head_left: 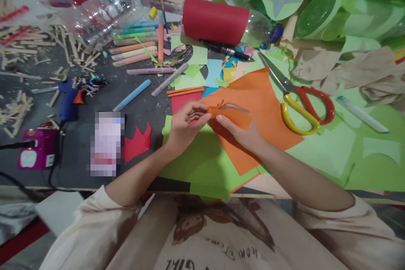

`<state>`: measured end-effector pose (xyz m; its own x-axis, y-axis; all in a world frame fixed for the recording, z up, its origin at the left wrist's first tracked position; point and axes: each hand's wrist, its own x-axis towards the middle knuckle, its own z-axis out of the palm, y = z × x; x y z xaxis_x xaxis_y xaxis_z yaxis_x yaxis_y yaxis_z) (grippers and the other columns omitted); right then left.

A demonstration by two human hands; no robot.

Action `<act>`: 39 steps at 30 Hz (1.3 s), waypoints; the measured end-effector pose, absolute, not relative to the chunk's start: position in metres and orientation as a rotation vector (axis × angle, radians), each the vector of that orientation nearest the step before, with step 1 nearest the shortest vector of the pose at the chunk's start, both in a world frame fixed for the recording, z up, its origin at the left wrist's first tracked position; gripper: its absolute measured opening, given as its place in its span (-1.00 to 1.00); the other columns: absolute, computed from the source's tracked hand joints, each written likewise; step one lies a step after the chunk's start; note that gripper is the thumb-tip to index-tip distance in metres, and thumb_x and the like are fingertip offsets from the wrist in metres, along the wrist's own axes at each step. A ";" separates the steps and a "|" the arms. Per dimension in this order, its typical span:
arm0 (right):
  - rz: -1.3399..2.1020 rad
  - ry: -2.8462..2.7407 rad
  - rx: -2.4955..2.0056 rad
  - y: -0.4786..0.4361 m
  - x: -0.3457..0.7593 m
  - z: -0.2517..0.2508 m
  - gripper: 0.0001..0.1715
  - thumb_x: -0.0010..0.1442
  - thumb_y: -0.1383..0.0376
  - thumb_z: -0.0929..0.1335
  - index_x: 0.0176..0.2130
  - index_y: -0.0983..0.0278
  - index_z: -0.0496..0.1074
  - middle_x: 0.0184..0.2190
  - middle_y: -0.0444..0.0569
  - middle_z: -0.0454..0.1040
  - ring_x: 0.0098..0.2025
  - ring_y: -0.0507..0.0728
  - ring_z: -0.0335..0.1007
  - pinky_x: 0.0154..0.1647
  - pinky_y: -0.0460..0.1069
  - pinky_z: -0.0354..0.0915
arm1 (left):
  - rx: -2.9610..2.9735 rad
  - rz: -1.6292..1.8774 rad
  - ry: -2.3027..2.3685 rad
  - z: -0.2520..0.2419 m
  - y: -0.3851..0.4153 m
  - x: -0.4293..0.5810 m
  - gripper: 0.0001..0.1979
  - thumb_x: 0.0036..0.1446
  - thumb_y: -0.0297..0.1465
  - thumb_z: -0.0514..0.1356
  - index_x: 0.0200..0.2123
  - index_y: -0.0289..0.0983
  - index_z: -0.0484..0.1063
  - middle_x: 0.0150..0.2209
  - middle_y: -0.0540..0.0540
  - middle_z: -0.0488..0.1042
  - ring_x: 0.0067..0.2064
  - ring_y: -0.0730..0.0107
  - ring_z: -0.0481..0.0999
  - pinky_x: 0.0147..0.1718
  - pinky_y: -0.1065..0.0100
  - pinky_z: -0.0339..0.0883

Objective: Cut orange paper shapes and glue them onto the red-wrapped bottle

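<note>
A small strip of orange paper (pixel 214 112) is pinched between my left hand (pixel 189 124) and my right hand (pixel 237 128), thumbs on top. The fingers of my right hand are smeared by motion. Under them lies a large orange sheet (pixel 268 105), on top of a green sheet (pixel 193 164). Thin orange paper rolls (pixel 185 91) rest on red paper just beyond my left hand. To the right, scissors (pixel 286 86) with one yellow and one red handle lie with their blades pointing away, touching the orange sheet's edge.
At the back lies a bottle wrapped in red paper (pixel 215 21), with green bottles (pixel 319 12) to its right. A blue glue gun (pixel 68 99), a phone (pixel 106 143) and a red paper crown shape (pixel 138 142) are on the left. Markers (pixel 134 52) and wooden sticks (pixel 19 105) are scattered about.
</note>
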<state>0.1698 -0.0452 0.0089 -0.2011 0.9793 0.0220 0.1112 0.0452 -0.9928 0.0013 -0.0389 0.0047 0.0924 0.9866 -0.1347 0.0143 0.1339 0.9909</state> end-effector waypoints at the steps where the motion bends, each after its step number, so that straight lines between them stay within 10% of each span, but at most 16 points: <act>1: 1.248 -1.448 -1.173 -0.045 0.170 0.007 -0.69 0.20 0.01 0.41 -0.43 0.13 0.40 -0.43 -0.09 0.42 -0.29 0.17 0.39 -0.16 0.13 0.35 | 1.166 1.055 1.222 0.005 -0.038 0.001 -0.82 -0.05 -0.33 0.33 -0.38 -0.24 0.42 -0.42 0.03 0.53 -0.37 0.52 0.55 -0.31 0.48 0.48; 8: 1.015 -1.277 -1.136 -0.043 0.173 -0.003 -0.56 0.15 -0.12 0.40 -0.39 0.16 0.34 -0.25 -0.04 0.41 -0.16 0.15 0.38 -0.05 0.10 0.33 | 1.332 1.138 1.242 0.005 -0.031 -0.007 -0.81 0.05 -0.25 0.32 -0.32 -0.24 0.51 -0.31 -0.04 0.60 -0.30 0.45 0.58 -0.27 0.43 0.49; 14: 1.350 -1.282 -1.172 -0.044 0.169 0.005 -0.47 0.07 -0.22 0.41 -0.35 0.16 0.40 -0.45 -0.14 0.41 -0.45 0.05 0.33 -0.36 0.00 0.34 | 1.353 0.931 1.136 0.001 -0.035 -0.005 -0.77 0.05 -0.20 0.33 -0.31 -0.24 0.56 -0.29 -0.06 0.61 -0.31 0.44 0.56 -0.30 0.43 0.46; 39: 1.355 -1.335 -1.207 -0.043 0.170 0.005 -0.66 0.09 0.00 0.47 -0.43 0.19 0.42 -0.52 -0.16 0.41 -0.54 -0.01 0.25 -0.42 -0.02 0.30 | 1.384 0.964 1.143 0.001 -0.034 -0.004 -0.85 0.06 -0.28 0.33 -0.40 -0.24 0.53 -0.38 -0.04 0.60 -0.34 0.44 0.59 -0.27 0.41 0.51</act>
